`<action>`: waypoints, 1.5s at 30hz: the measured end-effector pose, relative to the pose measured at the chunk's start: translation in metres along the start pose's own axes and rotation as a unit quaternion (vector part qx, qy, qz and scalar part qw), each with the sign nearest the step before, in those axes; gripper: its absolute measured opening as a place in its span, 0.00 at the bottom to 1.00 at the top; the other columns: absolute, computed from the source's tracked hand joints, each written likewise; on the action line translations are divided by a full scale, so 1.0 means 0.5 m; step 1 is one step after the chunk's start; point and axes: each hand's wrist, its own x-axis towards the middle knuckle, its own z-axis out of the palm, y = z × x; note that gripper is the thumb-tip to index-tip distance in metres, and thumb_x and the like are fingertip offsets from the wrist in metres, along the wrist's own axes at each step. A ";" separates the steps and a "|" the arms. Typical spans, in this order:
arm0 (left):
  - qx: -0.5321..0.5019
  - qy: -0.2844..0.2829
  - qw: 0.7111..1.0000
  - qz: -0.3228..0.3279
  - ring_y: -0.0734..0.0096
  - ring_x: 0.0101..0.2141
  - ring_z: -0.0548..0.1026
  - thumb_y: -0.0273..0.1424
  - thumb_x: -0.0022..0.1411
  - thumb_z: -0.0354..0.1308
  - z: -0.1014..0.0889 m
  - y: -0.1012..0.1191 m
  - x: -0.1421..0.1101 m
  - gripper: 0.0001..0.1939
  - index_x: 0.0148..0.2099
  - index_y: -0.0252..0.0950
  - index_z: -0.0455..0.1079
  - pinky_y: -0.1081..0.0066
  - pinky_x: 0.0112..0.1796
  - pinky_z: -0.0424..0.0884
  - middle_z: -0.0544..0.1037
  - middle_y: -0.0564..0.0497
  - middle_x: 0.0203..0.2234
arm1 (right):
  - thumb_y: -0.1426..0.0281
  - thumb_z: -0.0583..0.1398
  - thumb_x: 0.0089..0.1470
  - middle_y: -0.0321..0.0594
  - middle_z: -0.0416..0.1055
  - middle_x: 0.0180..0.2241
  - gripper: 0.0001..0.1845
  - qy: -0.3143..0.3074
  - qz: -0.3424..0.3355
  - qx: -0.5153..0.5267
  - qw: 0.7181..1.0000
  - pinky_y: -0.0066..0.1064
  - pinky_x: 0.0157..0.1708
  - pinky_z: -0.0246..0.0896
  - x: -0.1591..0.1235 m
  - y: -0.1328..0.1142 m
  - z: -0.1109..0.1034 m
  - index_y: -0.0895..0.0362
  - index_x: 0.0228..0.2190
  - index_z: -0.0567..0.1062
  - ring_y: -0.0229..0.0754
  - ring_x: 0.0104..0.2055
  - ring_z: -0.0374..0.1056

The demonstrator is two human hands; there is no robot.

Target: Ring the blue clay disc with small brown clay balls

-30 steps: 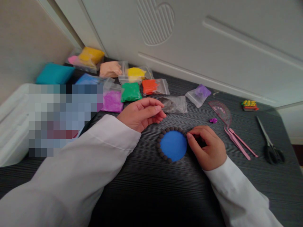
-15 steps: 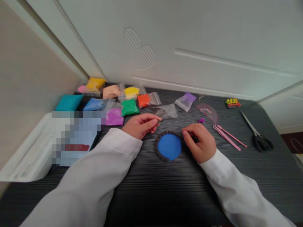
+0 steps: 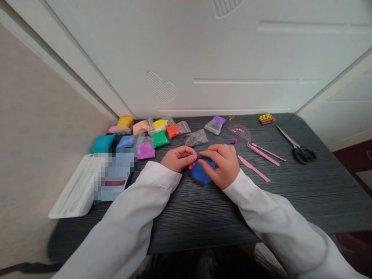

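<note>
A blue clay disc lies on the table, edged with dark clay balls along its left and lower left. My left hand is closed in a pinch at the disc's upper left, on a small dark clay piece that its fingertips mostly cover. Over the disc's right side reaches my right hand, thumb and index finger apart. Its index fingertip comes right up to the left fingertips; whether it touches the piece I cannot tell. The right hand hides part of the disc.
Bags of coloured clay, among them a green one and a grey one, lie behind my hands. A pink clay knife, tweezers, a protractor and scissors lie rightward. A white tray stands left.
My right hand has moved left over the disc, its fingers parting, and now meets my left hand. A pink clay knife has come into sight on the right. The camera view has shifted.
</note>
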 end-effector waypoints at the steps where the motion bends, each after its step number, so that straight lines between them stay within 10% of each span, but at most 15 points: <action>1: 0.004 -0.005 1.000 0.001 0.81 0.16 0.65 0.31 0.40 0.64 0.003 0.000 -0.001 0.12 0.28 0.33 0.67 0.78 0.19 0.60 0.71 0.56 0.15 | 0.63 0.55 0.49 0.37 0.69 0.34 0.10 0.000 0.000 -0.001 1.000 0.36 0.38 0.49 0.000 0.001 0.000 0.51 0.33 0.73 0.39 0.37 0.62; 25: 0.089 -0.025 0.995 0.049 0.81 0.24 0.70 0.25 0.42 0.62 0.014 0.012 -0.009 0.11 0.30 0.33 0.63 0.79 0.29 0.63 0.72 0.56 0.20 | 0.66 0.54 0.49 0.36 0.70 0.36 0.09 -0.038 -0.045 -0.031 0.998 0.38 0.40 0.45 -0.002 -0.001 0.000 0.53 0.32 0.71 0.41 0.38 0.60; 33: 0.071 0.124 0.984 0.109 0.82 0.19 0.66 0.27 0.40 0.63 -0.041 0.011 0.020 0.14 0.31 0.34 0.63 0.77 0.23 0.60 0.71 0.58 0.18 | 0.69 0.57 0.44 0.37 0.69 0.32 0.04 -0.066 0.001 0.121 0.990 0.35 0.39 0.53 -0.003 -0.017 -0.015 0.55 0.27 0.70 0.39 0.37 0.62; 45: -0.027 0.115 0.992 0.047 0.78 0.23 0.71 0.29 0.39 0.64 -0.049 -0.001 0.029 0.17 0.34 0.32 0.67 0.77 0.25 0.65 0.76 0.50 0.23 | 0.62 0.59 0.43 0.34 0.70 0.25 0.14 -0.041 0.296 0.514 0.804 0.30 0.27 0.61 0.012 0.089 -0.027 0.54 0.34 0.71 0.32 0.25 0.64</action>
